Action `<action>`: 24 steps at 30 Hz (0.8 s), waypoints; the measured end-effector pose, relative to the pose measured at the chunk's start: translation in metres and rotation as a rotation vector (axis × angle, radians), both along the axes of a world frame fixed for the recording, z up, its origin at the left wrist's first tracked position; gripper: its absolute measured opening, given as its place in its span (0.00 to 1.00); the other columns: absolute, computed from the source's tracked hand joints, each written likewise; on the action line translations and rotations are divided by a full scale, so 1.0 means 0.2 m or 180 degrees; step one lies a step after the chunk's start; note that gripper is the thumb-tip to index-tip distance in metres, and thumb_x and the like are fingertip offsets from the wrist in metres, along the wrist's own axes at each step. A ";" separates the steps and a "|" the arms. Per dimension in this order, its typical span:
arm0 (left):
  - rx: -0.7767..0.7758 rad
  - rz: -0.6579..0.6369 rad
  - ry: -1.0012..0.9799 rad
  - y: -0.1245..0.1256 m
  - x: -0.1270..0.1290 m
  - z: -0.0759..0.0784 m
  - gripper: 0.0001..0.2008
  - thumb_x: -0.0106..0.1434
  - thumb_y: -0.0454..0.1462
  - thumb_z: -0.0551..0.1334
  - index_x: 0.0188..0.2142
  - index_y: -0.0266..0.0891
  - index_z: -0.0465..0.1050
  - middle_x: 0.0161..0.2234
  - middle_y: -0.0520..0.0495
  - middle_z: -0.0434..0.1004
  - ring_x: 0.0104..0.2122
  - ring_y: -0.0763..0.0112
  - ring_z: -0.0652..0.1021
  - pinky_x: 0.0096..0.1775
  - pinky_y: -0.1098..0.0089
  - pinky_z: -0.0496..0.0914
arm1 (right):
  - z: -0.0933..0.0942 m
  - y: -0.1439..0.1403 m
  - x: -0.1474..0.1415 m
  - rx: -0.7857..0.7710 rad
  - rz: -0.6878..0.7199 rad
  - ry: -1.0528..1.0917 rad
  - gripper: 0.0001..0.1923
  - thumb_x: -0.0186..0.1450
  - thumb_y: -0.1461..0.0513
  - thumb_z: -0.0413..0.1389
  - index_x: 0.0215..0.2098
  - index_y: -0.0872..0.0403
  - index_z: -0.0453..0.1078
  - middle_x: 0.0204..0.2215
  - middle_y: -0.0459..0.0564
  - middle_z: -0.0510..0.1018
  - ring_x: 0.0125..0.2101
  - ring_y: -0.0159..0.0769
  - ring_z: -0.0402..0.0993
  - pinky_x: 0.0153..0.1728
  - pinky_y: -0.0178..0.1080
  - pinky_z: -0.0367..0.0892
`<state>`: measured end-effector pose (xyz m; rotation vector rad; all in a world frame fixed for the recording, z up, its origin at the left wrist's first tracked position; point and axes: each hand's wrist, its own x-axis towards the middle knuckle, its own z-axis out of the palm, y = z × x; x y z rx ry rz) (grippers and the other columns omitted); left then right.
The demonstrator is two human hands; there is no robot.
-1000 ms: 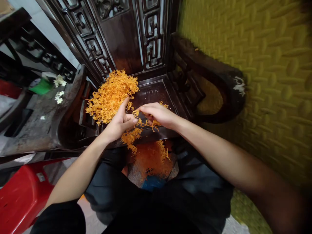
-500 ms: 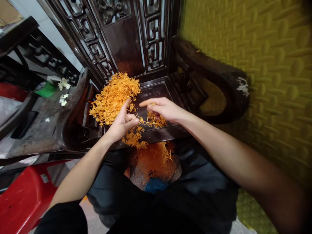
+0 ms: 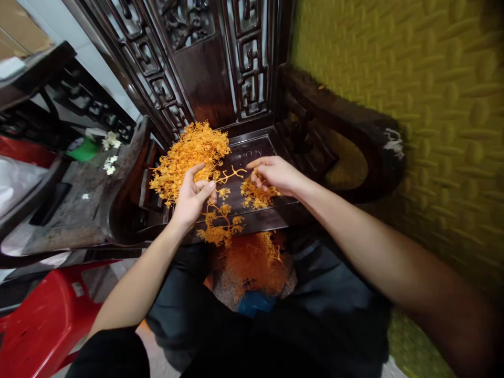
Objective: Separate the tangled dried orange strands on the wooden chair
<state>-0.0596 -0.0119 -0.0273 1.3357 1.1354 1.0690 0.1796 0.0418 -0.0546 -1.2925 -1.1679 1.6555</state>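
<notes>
I am looking down at a tangled cluster of orange strands (image 3: pixel 220 223) that is hanging from my left hand (image 3: pixel 192 197), trailing over the front edge of the dark wooden chair seat (image 3: pixel 252 152) and reaching down toward my lap. The left hand's thumb and fingers are pinching the upper end of that cluster, with the index finger lifted a little above the others. One thin branching strand (image 3: pixel 232 173) is stretching from the left thumb across toward my right hand (image 3: pixel 275 176); I cannot tell whether the right fingertips are actually touching it. The right hand is hovering palm down over a small heap of orange strands (image 3: pixel 255 197) lying on the seat near its front edge, its fingers loosely curled and partly spread, and I cannot tell whether they are gripping anything. Behind the left hand, toward the back left corner of the seat, a large pile of the same orange strands (image 3: pixel 189 155) is lying against the carved chair back (image 3: pixel 205 58). Below the seat edge, between my knees, another mass of orange strands (image 3: pixel 252 265) is sitting in shadow above something blue (image 3: pixel 254 303). To the right, the curved armrest (image 3: pixel 342 121) is standing close to a yellow padded wall (image 3: pixel 425 105). Off to the left, a red plastic stool (image 3: pixel 35 325) is standing on the floor.
</notes>
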 end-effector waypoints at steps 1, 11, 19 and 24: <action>0.0033 0.0119 -0.0030 0.01 0.01 -0.01 0.37 0.61 0.46 0.70 0.63 0.39 0.54 0.24 0.56 0.74 0.23 0.74 0.74 0.30 0.72 0.67 | 0.00 -0.05 -0.02 0.0059 0.0286 0.0030 0.07 0.65 0.59 0.58 0.38 0.54 0.72 0.20 0.45 0.69 0.17 0.29 0.62 0.16 0.33 0.56; 0.0242 0.0112 -0.0265 0.01 0.08 0.02 0.22 0.59 0.39 0.70 0.47 0.43 0.61 0.19 0.61 0.64 0.18 0.79 0.64 0.23 0.74 0.57 | 0.04 0.01 0.05 0.1780 0.0019 -0.1946 0.16 0.66 0.53 0.60 0.30 0.56 0.78 0.22 0.47 0.73 0.24 0.32 0.65 0.29 0.37 0.58; -0.0612 0.0469 -0.0639 0.01 0.05 0.02 0.16 0.60 0.34 0.65 0.45 0.43 0.62 0.25 0.56 0.70 0.23 0.76 0.71 0.25 0.75 0.64 | -0.28 0.15 0.18 0.0974 0.1507 -0.3483 0.13 0.64 0.63 0.62 0.46 0.55 0.80 0.42 0.58 0.82 0.34 0.39 0.78 0.39 0.37 0.69; -0.0927 0.0352 -0.0643 0.01 0.04 0.00 0.10 0.59 0.33 0.65 0.41 0.36 0.72 0.32 0.50 0.74 0.31 0.76 0.76 0.30 0.75 0.72 | -0.20 0.11 0.11 0.1114 0.1481 -0.3539 0.39 0.56 0.54 0.71 0.64 0.49 0.71 0.62 0.62 0.70 0.59 0.58 0.71 0.59 0.51 0.64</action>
